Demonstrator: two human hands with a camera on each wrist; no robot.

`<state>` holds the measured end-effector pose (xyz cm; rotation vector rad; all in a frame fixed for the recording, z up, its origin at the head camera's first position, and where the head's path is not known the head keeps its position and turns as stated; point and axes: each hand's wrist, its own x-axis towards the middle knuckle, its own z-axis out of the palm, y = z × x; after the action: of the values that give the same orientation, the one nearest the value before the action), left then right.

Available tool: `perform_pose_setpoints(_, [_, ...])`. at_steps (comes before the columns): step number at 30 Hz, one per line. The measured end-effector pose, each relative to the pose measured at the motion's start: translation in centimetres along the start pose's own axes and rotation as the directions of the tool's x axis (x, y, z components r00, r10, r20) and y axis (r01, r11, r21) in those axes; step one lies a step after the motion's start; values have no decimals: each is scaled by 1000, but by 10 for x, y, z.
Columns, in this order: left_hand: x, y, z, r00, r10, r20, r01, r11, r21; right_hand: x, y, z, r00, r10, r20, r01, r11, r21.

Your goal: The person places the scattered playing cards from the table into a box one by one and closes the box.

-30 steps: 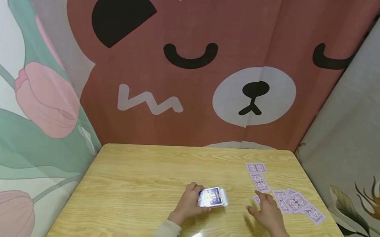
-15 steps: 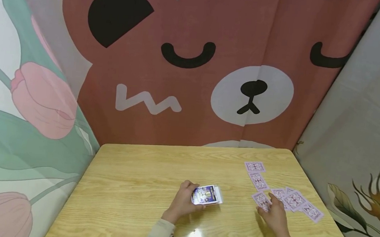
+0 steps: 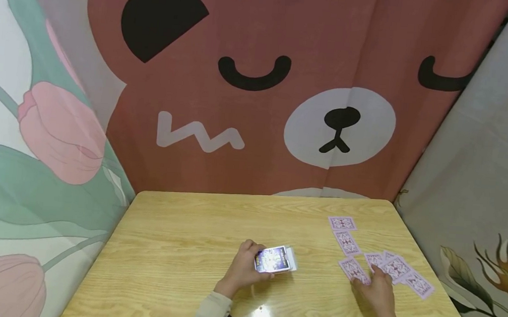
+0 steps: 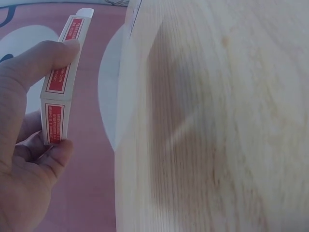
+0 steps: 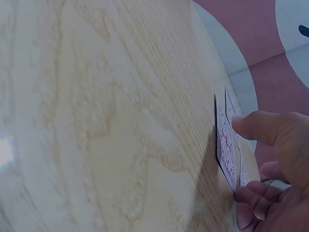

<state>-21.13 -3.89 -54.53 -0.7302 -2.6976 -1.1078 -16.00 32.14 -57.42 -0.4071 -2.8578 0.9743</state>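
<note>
My left hand [image 3: 242, 267] grips a small card box [image 3: 273, 259] with a shiny blue-purple picture on its upper face, holding it over the middle of the table. Its narrow sides show red printed panels in the left wrist view, where the thumb [image 4: 53, 54] presses one edge and fingers curl under the other. A pale flap [image 3: 292, 258] sticks out at its right end. On the right, my right hand [image 3: 379, 290] is low over face-down playing cards with purple patterned backs. Its fingertips reach an overlapped card [image 3: 373, 260]; its thumb is by a separate card [image 3: 353, 269].
Two more cards, an upper card [image 3: 342, 223] and a slanted card [image 3: 347, 242], lie farther back. An overlapping group [image 3: 396, 268] spreads toward the right edge of the wooden table [image 3: 185, 232]. A bear-print curtain [image 3: 244, 167] hangs behind the table.
My right hand has moved right and toward the person, uncovering the separate card, and lowered to the overlapping group. The left hand with the card box has shifted slightly left.
</note>
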Motion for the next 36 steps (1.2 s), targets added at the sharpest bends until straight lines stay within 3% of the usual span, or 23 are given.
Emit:
perform_pose_setpoints(6, [0,0,-3,1000,11,-8,-11,1000,-5,-1,0,0,999,47,12,-46,998,-35])
perform_pose_setpoints(12, [1,-1,-4,1000,5,4,-5,1000,-11,-7,2,-2,990,143,17,-142,989,-39])
perform_pose_setpoints(25, [0,-1,-9,1000,-6,13,6,1000,-2,-1,6,-3,982,186,37,-186,983,6])
perform_pose_setpoints(29, [0,-1,-9,1000,-4,9,4,1000,-1,-4,4,1,985,171,-21,-171,985,11])
perform_pose_setpoints(36, [-1,-1,-9,1000,-17,14,17,1000,-3,-9,2,12,980,72,-187,-75,997,-11])
